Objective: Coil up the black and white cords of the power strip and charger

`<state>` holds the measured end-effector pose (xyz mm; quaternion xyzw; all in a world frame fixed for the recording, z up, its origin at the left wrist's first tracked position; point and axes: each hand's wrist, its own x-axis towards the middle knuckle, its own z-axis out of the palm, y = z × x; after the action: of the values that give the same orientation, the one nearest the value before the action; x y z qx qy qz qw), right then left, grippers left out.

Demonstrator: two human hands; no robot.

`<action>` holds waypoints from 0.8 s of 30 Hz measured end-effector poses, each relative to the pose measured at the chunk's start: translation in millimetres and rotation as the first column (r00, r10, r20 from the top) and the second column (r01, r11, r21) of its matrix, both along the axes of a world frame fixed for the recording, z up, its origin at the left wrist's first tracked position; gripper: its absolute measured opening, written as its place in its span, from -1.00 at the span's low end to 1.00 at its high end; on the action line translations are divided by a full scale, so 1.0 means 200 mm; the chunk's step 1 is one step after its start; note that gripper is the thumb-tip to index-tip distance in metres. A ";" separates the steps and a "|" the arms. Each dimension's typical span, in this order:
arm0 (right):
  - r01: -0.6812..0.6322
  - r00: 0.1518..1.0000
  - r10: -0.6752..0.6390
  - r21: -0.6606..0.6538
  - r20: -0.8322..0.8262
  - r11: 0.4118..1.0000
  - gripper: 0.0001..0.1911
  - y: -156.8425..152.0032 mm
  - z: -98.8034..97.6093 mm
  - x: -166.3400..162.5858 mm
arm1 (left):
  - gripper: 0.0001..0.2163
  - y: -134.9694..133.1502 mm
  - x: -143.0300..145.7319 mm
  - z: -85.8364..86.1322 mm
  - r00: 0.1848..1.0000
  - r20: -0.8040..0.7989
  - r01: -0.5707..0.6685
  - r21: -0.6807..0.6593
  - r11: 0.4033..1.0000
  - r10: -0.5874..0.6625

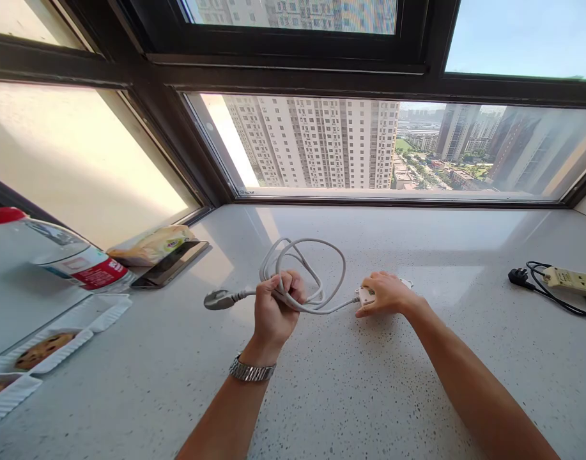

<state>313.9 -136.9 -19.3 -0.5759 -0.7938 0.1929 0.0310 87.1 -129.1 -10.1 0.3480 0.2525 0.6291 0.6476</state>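
Note:
My left hand [279, 308], with a metal watch [252, 369] on its wrist, is closed around loops of a pale grey cable [339, 260]. The cable's grey plug [222, 299] sticks out to the left of that fist. From the fist the cable runs right to a white power strip [367, 295]. Over that strip my right hand [386, 292] is curled, thumb at its near side and fingers across its top. Most of the strip is hidden under the hand; its far end shows beyond the knuckles.
A second power strip [573, 279] with a black plug [519, 276] lies at the right. Along the left are a plastic bottle [98, 268], a phone [172, 263], a soft yellow packet [151, 246] and a white tray [108, 313] with cookies [46, 350]. Dark-framed windows border the speckled counter [321, 396].

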 end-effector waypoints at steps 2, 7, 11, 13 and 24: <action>0.042 0.996 -0.036 -0.076 0.076 0.996 -0.33 -0.03 0.03 -0.05 | -0.64 0.01 0.00 0.00 1.000 0.027 0.000 -0.004 1.000 0.000; 0.007 0.998 0.006 -0.185 0.067 0.983 -0.25 -0.09 0.08 -0.15 | -0.50 0.01 0.00 -0.01 0.992 0.106 0.069 -0.004 0.998 -0.069; -0.014 0.925 -0.051 -0.167 -0.378 0.986 -0.15 -0.08 0.08 -0.16 | -0.43 -0.03 0.02 -0.04 0.979 0.145 0.138 0.043 0.989 -0.143; 0.039 0.838 -0.160 -0.234 -0.522 0.971 -0.16 -0.05 0.06 -0.15 | -0.42 -0.05 0.04 -0.04 0.961 0.171 0.206 0.072 0.976 -0.216; -0.041 0.240 -0.517 -0.541 -0.821 0.840 -0.40 0.00 -0.02 -0.13 | -0.34 -0.11 0.06 -0.07 0.726 0.177 0.648 0.147 0.747 -0.665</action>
<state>287.1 -137.7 -24.2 -0.4510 -0.4418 0.6693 0.3917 98.2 -151.0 -23.7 0.3677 0.0169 0.4024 0.8382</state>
